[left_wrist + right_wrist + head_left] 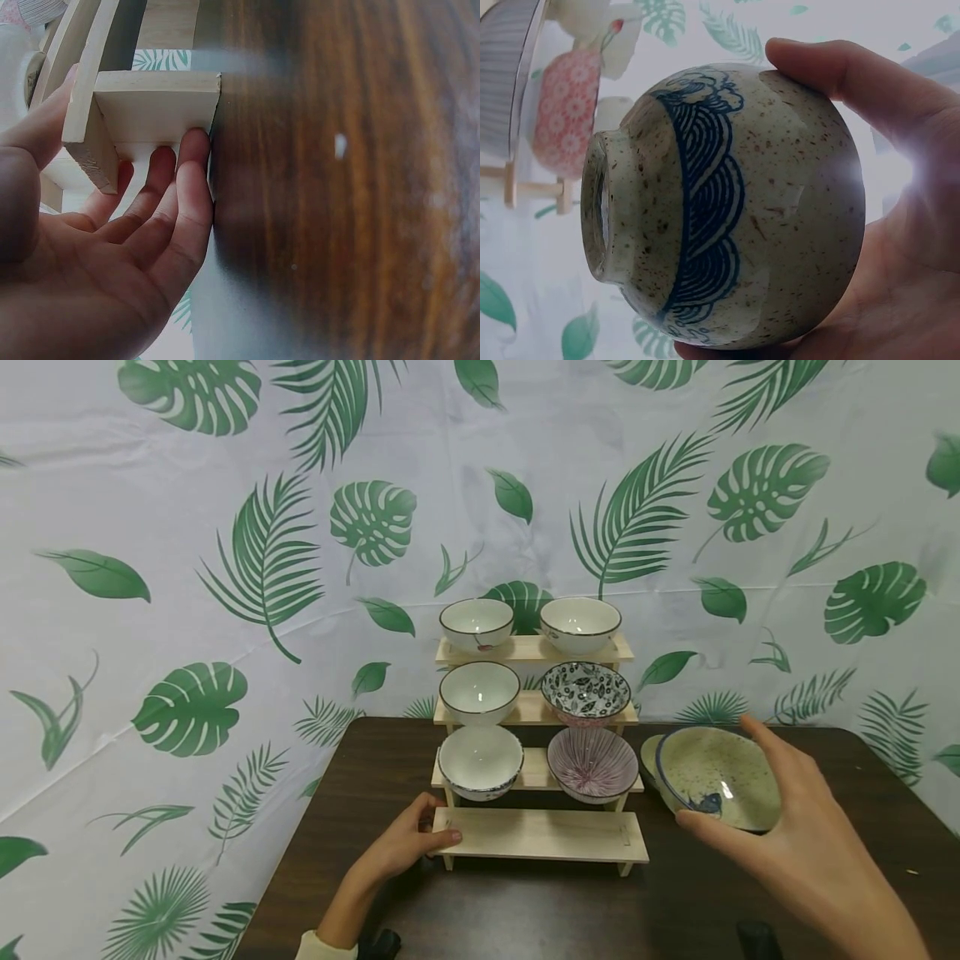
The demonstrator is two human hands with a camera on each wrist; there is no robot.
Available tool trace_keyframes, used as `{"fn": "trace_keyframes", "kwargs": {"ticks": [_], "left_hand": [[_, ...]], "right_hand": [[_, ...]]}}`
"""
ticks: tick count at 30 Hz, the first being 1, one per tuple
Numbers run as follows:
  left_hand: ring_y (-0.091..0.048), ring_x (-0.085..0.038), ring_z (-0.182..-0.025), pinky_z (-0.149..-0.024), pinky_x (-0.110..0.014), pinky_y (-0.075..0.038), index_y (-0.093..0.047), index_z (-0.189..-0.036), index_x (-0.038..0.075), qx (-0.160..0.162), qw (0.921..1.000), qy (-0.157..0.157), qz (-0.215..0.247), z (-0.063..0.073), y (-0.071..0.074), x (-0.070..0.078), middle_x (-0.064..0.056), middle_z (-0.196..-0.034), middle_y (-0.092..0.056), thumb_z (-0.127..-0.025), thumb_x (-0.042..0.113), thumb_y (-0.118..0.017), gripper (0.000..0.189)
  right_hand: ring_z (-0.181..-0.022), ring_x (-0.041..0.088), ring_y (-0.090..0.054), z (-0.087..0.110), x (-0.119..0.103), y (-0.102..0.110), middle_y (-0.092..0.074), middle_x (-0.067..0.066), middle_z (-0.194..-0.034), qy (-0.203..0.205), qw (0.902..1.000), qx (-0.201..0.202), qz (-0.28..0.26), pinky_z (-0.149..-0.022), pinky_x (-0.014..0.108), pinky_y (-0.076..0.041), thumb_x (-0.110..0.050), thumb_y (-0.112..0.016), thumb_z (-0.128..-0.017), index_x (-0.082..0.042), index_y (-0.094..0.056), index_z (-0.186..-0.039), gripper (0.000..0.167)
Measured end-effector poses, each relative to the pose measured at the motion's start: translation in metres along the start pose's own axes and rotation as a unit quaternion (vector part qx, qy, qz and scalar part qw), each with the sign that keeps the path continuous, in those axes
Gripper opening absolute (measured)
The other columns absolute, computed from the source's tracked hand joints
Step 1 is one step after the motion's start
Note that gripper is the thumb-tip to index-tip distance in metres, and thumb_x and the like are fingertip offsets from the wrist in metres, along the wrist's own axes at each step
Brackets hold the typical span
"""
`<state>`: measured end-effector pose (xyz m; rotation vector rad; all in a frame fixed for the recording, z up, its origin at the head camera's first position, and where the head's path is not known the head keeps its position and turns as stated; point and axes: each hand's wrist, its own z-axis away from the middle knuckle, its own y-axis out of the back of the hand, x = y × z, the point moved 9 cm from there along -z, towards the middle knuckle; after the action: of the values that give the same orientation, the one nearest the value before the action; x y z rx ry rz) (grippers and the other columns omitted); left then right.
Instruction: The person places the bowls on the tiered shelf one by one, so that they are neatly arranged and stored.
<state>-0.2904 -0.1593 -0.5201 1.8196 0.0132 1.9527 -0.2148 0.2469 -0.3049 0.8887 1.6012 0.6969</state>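
My right hand (pixel 813 831) grips a speckled greenish bowl (pixel 720 777) with a blue rim, its inside turned toward the head camera. In the right wrist view, a blue wave pattern runs round the outside of this bowl (pixel 780 202), with the thumb and fingers on opposite sides. My left hand (pixel 405 839) holds the left end of the lowest step of a tiered wooden stand (pixel 540 835). From the left wrist view, the thumb lies over the step and the fingers (pixel 195 202) curl beneath it, by the wooden leg (pixel 157 112).
On the upper tiers stand pairs of bowls: white ones (pixel 480 693), a black floral one (pixel 585 693) and a purple streaked one (pixel 592 768). Another greenish piece (pixel 649 764) shows partly behind the held bowl. The dark wooden table (pixel 525 910) meets a leaf-print cloth (pixel 465 485).
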Motion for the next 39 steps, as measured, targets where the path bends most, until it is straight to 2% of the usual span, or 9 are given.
{"fn": "trace_keyframes", "kwargs": {"ticks": [6, 15, 27, 33, 39], "left_hand": [[-0.063, -0.018, -0.087, -0.07, -0.034, -0.051, -0.048, -0.132, 0.001, 0.001, 1.0, 0.0, -0.002, 0.001, 0.0, 0.0, -0.012, -0.109, -0.065, -0.095, 0.03, -0.075, 0.055], [-0.063, -0.018, -0.088, -0.071, -0.034, -0.051, -0.048, -0.132, 0.0, 0.001, 1.0, 0.0, 0.003, 0.001, 0.0, 0.001, -0.013, -0.108, -0.066, -0.094, 0.029, -0.075, 0.055], [-0.061, -0.018, -0.086, -0.069, -0.032, -0.051, -0.048, -0.13, 0.0, 0.004, 1.0, -0.003, 0.0, 0.0, 0.0, 0.001, -0.012, -0.106, -0.064, -0.094, 0.028, -0.076, 0.053], [-0.061, -0.018, -0.086, -0.069, -0.032, -0.05, -0.048, -0.13, 0.0, 0.004, 1.0, -0.002, 0.001, 0.0, 0.0, 0.001, -0.011, -0.105, -0.064, -0.094, 0.028, -0.076, 0.054], [-0.06, -0.018, -0.085, -0.069, -0.033, -0.05, -0.048, -0.131, 0.0, 0.004, 1.0, -0.001, -0.001, 0.0, 0.0, 0.001, -0.011, -0.104, -0.064, -0.094, 0.028, -0.076, 0.054]], "right_hand": [[-0.129, 0.057, -0.036, 0.005, -0.005, -0.004, -0.018, 0.037, -0.162, -0.007, 0.9997, -0.019, 0.01, -0.078, 0.077, -0.04, -0.064, -0.079, -0.081, -0.028, -0.005, -0.167, 0.12], [-0.134, 0.057, -0.034, 0.014, -0.019, -0.013, -0.015, 0.033, -0.165, -0.005, 0.998, -0.062, 0.006, -0.078, 0.077, -0.041, -0.067, -0.077, -0.081, -0.035, 0.001, -0.166, 0.12], [-0.13, 0.043, -0.043, 0.026, -0.048, -0.023, -0.031, 0.018, -0.16, 0.079, 0.9954, -0.045, -0.03, -0.078, 0.07, -0.048, -0.055, -0.088, -0.076, -0.042, -0.01, -0.164, 0.119], [-0.137, 0.045, -0.038, 0.028, -0.054, -0.034, -0.026, 0.016, -0.165, 0.082, 0.994, -0.064, -0.035, -0.08, 0.076, -0.045, -0.058, -0.087, -0.075, -0.049, -0.009, -0.161, 0.117], [-0.143, 0.044, -0.034, 0.03, -0.065, -0.043, -0.024, 0.01, -0.168, 0.096, 0.992, -0.071, -0.042, -0.085, 0.08, -0.042, -0.061, -0.087, -0.073, -0.049, -0.01, -0.162, 0.118]]}}
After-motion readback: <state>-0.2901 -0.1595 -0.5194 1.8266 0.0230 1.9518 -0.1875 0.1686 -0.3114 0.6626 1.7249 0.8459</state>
